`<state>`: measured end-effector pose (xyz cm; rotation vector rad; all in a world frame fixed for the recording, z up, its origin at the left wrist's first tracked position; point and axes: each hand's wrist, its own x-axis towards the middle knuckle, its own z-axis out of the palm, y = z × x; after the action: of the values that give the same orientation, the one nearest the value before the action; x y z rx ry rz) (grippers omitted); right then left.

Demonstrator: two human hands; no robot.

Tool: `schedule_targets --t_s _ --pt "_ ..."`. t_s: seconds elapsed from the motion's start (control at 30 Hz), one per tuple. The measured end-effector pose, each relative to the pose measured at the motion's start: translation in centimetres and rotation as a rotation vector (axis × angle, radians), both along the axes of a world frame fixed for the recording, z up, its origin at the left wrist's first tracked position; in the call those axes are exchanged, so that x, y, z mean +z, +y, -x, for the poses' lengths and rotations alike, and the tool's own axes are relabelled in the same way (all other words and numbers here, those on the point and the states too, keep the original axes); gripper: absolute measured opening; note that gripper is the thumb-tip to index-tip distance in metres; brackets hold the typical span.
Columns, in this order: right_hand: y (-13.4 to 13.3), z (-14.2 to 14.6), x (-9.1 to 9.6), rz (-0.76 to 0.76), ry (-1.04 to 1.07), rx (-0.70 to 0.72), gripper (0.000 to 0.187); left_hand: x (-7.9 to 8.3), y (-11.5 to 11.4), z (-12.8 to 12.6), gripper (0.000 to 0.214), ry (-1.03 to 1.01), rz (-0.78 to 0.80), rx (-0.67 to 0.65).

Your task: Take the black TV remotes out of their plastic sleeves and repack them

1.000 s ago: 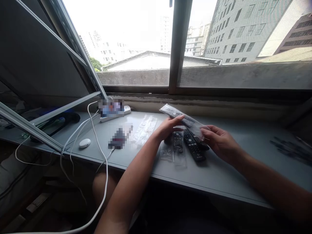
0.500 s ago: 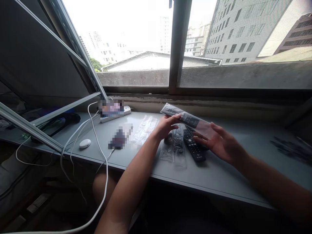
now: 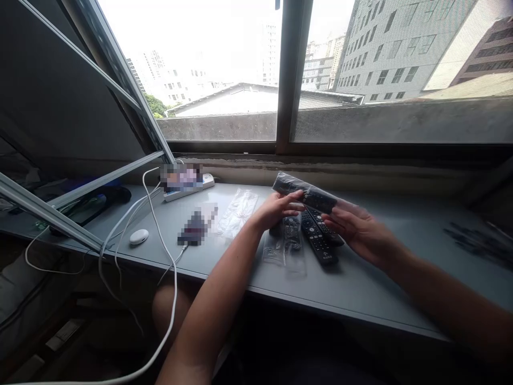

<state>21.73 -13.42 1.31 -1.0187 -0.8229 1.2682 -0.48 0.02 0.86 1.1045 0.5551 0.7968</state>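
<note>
I have the left hand (image 3: 277,209) pinching a long black remote (image 3: 319,200) in a clear plastic sleeve (image 3: 348,207) above a bare black oblong remote (image 3: 319,245); the right hand (image 3: 363,233) grasps the sleeve's lower end, likely steadying its tilt.

Window (image 3: 208,43) is spanning 10 to 2 o'clock; dark post (image 3: 290,75) is splitting it between 12 and 1. Daylight is pouring in, bleaching sky white. Outside, low roof (image 3: 236,100) is sitting near 12, tree (image 3: 154,103) is showing at 10, grey tower (image 3: 380,53) is rising towards 2. Pale wall (image 3: 240,172) is running under window. Grey desk (image 3: 425,224) is stretching from 9 across to 3. Metal frame (image 3: 112,168) is slanting between 9 and 10. Area below desk is sinking into shadow.
</note>
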Motion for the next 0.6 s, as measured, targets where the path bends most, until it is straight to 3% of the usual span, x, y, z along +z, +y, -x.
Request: schedule_targets --t_s 0.23,0.43,0.6 --pt "-0.6 0.3 0.1 -0.087 -0.195 -0.012 0.046 0.4 0.4 0.0 0.052 -0.088 0.123 0.153" --pt "-1.6 0.6 0.3 -0.434 -0.683 -0.063 0.024 0.2 0.5 0.1 0.053 -0.117 0.109 0.105" --pt "-2.1 0.9 0.3 -0.583 -0.871 -0.089 0.034 0.0 0.4 0.1 0.048 -0.123 0.070 0.115"
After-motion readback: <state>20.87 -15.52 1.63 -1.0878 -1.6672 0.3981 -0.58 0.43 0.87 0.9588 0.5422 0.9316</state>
